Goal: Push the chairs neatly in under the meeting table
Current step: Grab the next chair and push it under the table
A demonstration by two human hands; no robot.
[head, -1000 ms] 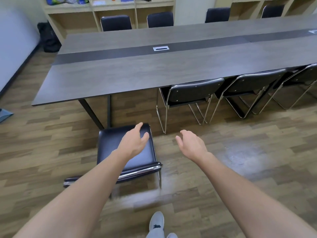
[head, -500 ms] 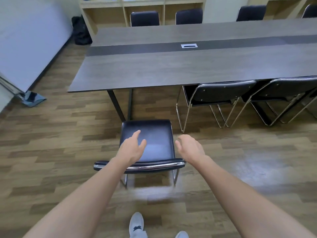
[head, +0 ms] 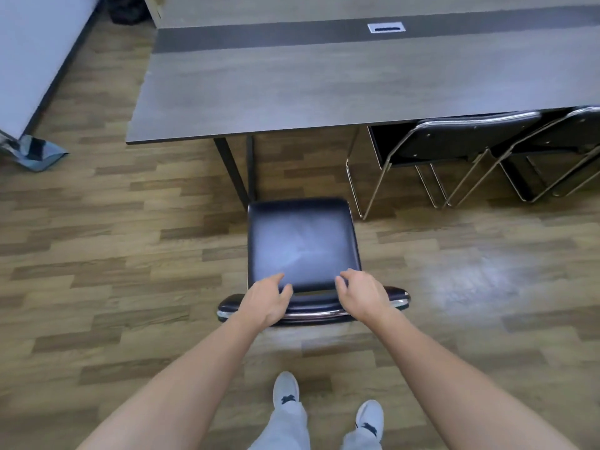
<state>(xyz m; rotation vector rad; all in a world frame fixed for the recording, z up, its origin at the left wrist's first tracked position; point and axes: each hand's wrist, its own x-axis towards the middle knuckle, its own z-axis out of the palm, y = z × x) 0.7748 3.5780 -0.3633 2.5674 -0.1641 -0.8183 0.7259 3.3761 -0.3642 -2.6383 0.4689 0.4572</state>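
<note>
Head view. The left hand (head: 267, 303) rests on the top edge of the backrest (head: 311, 307) of the black chair (head: 303, 245), fingers curled forward over the padded rim, gripping it. The right hand (head: 363, 298) sits on the same backrest, just to the right of the left hand, fingers likewise curled over the rim and gripping it. A short stretch of bare backrest separates the two hands. The chrome tube of the backrest runs directly beneath both palms.

Ahead of the fingertips lies the chair's seat, glossy and square, standing fully clear of the meeting table (head: 324, 82). The seat's far edge is near the table's dark leg (head: 232, 170), which stands ahead of the left hand. The table's near edge runs further ahead of both hands, well apart from the backrest.

Ahead and to the right of the right hand, a second chair (head: 461, 141) stands with its seat under the tabletop and its chrome legs on the floor. A third chair (head: 574, 131) stands further right, also tucked in.

Behind the hands, both forearms extend toward the camera. Two pale shoes (head: 285, 389) stand on the wood-pattern floor (head: 113, 287) between the forearms.
</note>
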